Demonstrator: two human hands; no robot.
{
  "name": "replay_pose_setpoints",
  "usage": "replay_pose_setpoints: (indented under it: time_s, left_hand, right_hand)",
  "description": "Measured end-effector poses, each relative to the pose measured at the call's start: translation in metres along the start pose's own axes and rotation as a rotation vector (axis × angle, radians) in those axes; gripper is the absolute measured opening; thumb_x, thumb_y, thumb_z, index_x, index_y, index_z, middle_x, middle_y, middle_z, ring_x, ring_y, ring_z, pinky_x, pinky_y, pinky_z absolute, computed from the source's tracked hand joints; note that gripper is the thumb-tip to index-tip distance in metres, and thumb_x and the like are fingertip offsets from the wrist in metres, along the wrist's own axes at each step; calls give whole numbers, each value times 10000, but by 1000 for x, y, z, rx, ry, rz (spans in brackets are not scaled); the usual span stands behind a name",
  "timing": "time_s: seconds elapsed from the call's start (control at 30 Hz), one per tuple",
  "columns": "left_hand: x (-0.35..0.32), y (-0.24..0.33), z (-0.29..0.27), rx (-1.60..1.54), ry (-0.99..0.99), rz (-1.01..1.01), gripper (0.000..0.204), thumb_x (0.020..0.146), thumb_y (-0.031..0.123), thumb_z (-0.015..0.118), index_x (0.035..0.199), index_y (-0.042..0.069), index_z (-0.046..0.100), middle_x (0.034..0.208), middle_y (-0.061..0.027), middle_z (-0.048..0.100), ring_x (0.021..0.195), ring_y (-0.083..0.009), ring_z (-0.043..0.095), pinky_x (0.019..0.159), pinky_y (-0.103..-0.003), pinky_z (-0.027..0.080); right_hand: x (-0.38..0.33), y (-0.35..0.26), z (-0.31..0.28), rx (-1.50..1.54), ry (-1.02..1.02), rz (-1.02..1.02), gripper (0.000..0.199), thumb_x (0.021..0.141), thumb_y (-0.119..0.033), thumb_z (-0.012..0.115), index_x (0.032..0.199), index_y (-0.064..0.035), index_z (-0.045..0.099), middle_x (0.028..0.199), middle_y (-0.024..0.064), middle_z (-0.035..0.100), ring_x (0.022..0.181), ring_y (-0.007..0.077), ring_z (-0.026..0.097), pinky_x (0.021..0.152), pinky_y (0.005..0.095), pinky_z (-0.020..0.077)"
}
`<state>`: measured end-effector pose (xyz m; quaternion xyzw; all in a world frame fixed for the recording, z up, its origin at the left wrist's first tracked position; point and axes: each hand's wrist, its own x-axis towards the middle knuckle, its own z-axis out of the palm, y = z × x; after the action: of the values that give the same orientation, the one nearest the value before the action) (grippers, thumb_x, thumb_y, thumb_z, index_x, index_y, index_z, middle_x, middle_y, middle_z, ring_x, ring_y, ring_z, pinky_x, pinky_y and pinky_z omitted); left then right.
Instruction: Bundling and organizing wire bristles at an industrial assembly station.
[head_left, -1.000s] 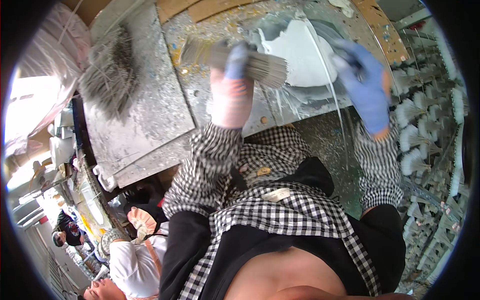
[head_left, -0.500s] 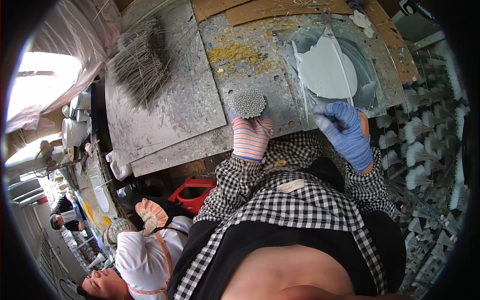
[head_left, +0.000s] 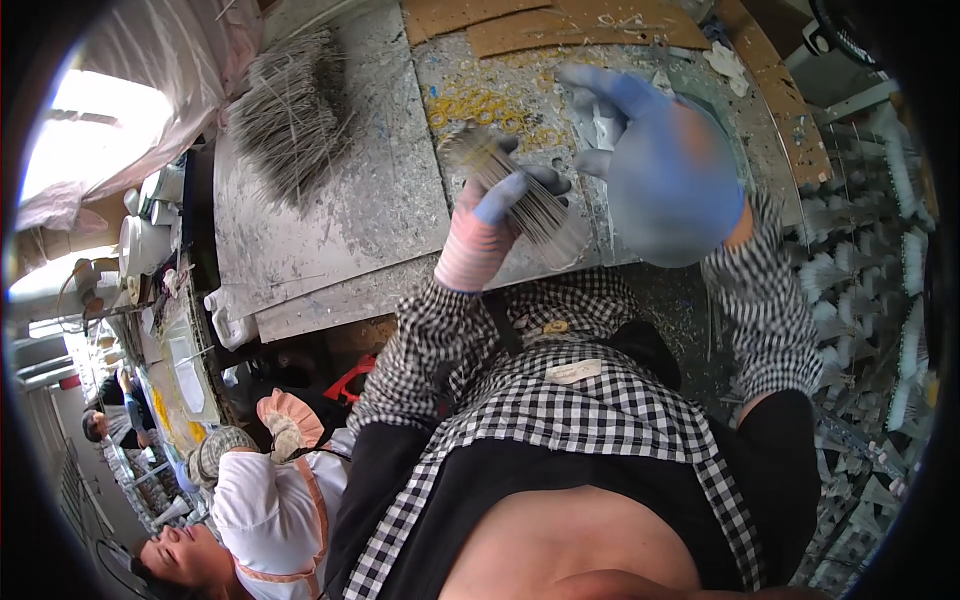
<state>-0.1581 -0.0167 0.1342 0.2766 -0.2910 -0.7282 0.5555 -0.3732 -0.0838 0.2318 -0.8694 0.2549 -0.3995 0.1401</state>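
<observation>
My left hand [head_left: 492, 222], in a striped knit glove with dark and blue fingertips, is closed around a bundle of thin grey wires [head_left: 512, 185] held tilted above the workbench. My right hand [head_left: 655, 165], in a blue glove, is raised beside the bundle with its fingers spread and nothing in it. It blurs with motion and hides the white plate-like piece behind it. A scatter of yellow rubber bands [head_left: 480, 105] lies on the grey bench [head_left: 380, 200] just beyond the bundle.
A big loose heap of grey wires [head_left: 292, 112] lies at the bench's far left. Brown cardboard sheets [head_left: 560, 25] lie at the back. Racks of white brush-like pieces [head_left: 860, 270] stand at the right. Another person in white [head_left: 265, 500] sits at lower left.
My left hand has lifted and tilted the wire bundle off the bench. My right hand rose from the bench edge and opened up next to the bundle.
</observation>
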Motion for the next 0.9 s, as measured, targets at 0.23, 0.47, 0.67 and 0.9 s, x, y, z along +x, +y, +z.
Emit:
replay_pose_setpoints:
  time_s: [0.23, 0.47, 0.67, 0.9]
  left_hand:
    - [27, 51, -1, 553, -369, 74, 567, 983, 156, 683, 1470, 49, 415, 1167, -83, 685, 1085, -192, 657, 1017, -370, 486]
    - [87, 64, -15, 294, 75, 618, 384, 1050, 110, 495, 1414, -13, 495, 1421, -148, 576, 1321, -267, 548, 1124, -374, 433]
    - [132, 104, -23, 156, 138, 655, 372, 1071, 151, 449, 1420, 31, 490, 1437, -117, 577, 1302, -217, 565, 1120, -354, 457]
    - [69, 186, -36, 716, -243, 538, 288, 991, 6, 599, 1275, 10, 552, 1152, -80, 670, 1080, -159, 629, 968, -329, 512]
  right_hand:
    - [103, 11, 19, -189, -527, -532, 379, 886, -512, 683, 982, -145, 665, 749, 106, 683, 713, 308, 693, 643, 407, 546]
    - [161, -14, 76, -656, -245, -150, 257, 896, -406, 633, 887, -150, 659, 742, 101, 711, 699, 291, 721, 595, 443, 557]
    - [217, -42, 108, -839, -165, 72, 329, 920, -420, 596, 935, -104, 685, 768, 131, 746, 688, 294, 736, 615, 427, 574]
    - [256, -47, 43, -518, -265, -658, 361, 949, -473, 574, 988, -133, 689, 743, 95, 729, 685, 328, 718, 630, 450, 573]
